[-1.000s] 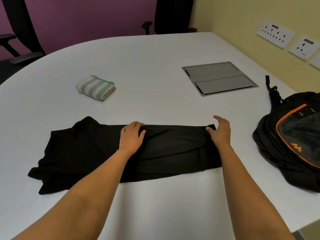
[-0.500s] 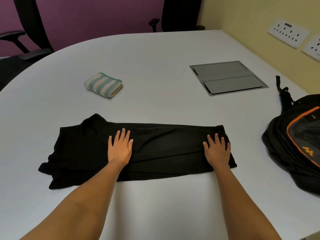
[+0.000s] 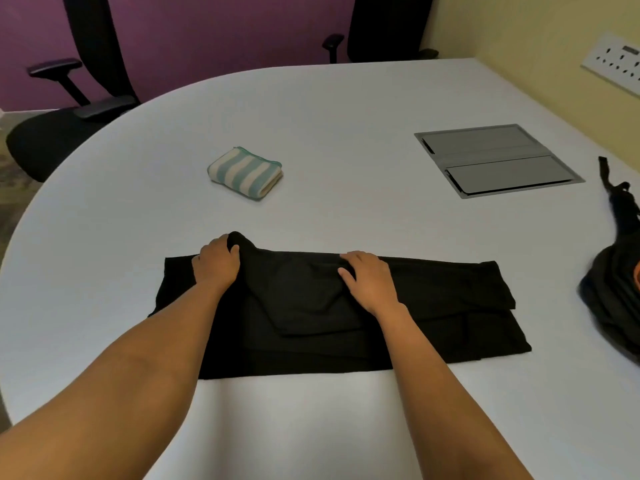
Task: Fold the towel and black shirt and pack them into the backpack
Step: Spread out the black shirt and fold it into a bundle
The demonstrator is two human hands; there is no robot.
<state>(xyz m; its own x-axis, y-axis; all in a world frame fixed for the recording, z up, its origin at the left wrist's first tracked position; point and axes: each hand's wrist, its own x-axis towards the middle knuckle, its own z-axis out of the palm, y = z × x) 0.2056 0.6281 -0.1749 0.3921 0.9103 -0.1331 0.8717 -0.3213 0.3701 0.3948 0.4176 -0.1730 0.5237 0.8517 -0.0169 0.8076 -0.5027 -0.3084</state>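
Long axis of black shirt point(image 3: 433, 306) runs L-R under both hands. L hand point(image 3: 216, 265) fingers bunch its far edge; R hand point(image 3: 369, 282) fingers bent mid-strip, grip unclear. Long free end lies right of R fingers.

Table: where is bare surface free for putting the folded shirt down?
Bare table lies between the striped towel and the grey hatch, and across the far side behind both. The near strip below the black shirt is crossed by both forearms. The right edge is crowded by the backpack.
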